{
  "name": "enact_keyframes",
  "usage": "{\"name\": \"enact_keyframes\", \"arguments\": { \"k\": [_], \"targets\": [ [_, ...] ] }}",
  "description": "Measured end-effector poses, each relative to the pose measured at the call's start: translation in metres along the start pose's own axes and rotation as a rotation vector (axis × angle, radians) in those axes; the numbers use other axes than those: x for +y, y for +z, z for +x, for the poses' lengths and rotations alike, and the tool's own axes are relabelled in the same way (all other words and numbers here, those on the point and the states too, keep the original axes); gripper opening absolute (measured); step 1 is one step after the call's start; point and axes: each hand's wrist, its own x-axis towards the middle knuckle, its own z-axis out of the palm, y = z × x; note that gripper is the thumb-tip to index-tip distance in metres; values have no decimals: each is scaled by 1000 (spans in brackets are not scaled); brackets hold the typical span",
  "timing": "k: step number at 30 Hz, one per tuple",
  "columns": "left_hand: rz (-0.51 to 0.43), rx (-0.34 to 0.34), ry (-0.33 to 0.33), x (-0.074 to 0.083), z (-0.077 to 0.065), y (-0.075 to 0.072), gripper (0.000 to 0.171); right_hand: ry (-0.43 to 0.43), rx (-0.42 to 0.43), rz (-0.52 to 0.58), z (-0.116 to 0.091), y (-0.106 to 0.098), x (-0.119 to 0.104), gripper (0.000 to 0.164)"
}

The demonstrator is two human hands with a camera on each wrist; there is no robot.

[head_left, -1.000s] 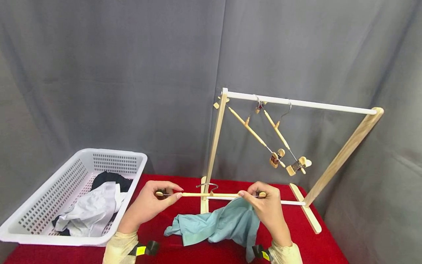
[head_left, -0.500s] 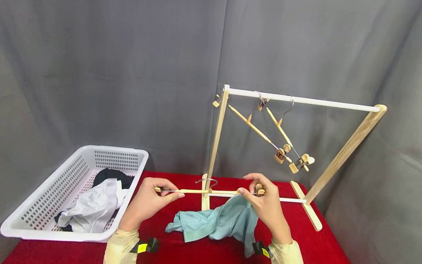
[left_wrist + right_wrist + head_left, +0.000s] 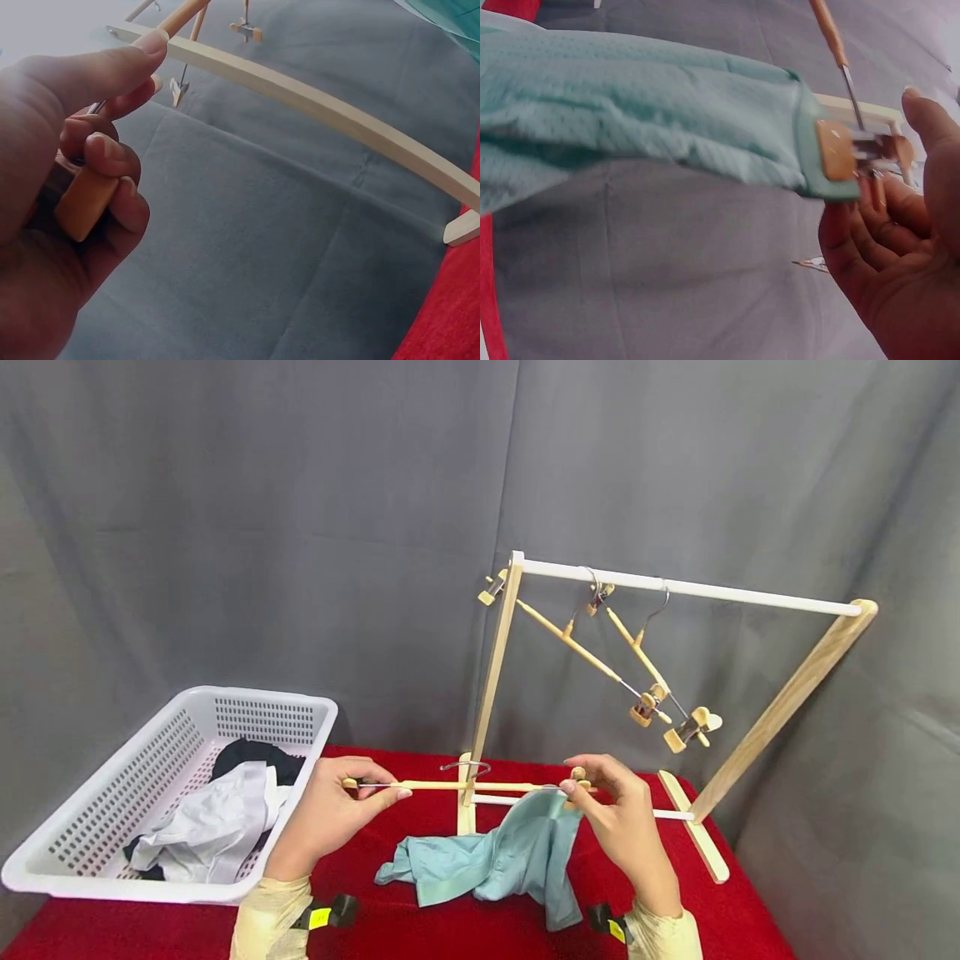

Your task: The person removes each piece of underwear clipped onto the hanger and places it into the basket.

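Note:
In the head view, a wooden clip hanger (image 3: pixel 435 786) with a metal hook lies level between both hands. My left hand (image 3: pixel 330 814) grips its left end, thumb and fingertips on the bar; a wooden clip (image 3: pixel 86 202) sits among the curled fingers. A teal garment (image 3: pixel 517 852) hangs from the right clip (image 3: pixel 836 150), which bites its edge; the rest trails onto the red cloth. My right hand (image 3: pixel 622 827) is at that clip, its thumb (image 3: pixel 930 124) lifted off and its fingers (image 3: pixel 877 240) loosely bent below and behind it. The garment's left side hangs free of the left clip.
A wooden rack with a white top rail (image 3: pixel 712 593) stands behind, at right. Two more clip hangers (image 3: pixel 573 643) hang tilted from it. At left, a white perforated basket (image 3: pixel 135 752) holds white (image 3: pixel 217 827) and black cloth (image 3: pixel 258 756). Red cloth (image 3: pixel 390 935) covers the table.
The right hand has moved slightly right and loosened from the right clip, which now shows holding the garment. The left hand keeps its grip on the hanger, which has risen slightly in the view.

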Motion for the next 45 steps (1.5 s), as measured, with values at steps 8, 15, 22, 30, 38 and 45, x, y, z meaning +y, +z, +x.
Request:
{"name": "enact_keyframes", "arguments": {
  "k": [8,15,22,30,38,45],
  "targets": [
    [0,14,25,-1,-2,0,16,33,-29,-58,-4,-6,-3,27],
    [-11,27,11,2,3,0,16,19,-45,-80,1,-11,-4,20],
    [-10,24,20,1,4,0,16,-53,-54,6,4,-10,2,23],
    [-2,24,5,0,9,0,18,-73,-82,34,6,-10,5,22],
    [-8,24,10,0,11,-2,18,-94,-84,35,9,-11,7,25],
    [-18,24,-13,-3,9,-3,20,-164,-65,49,8,-10,3,26]
  ]
}}
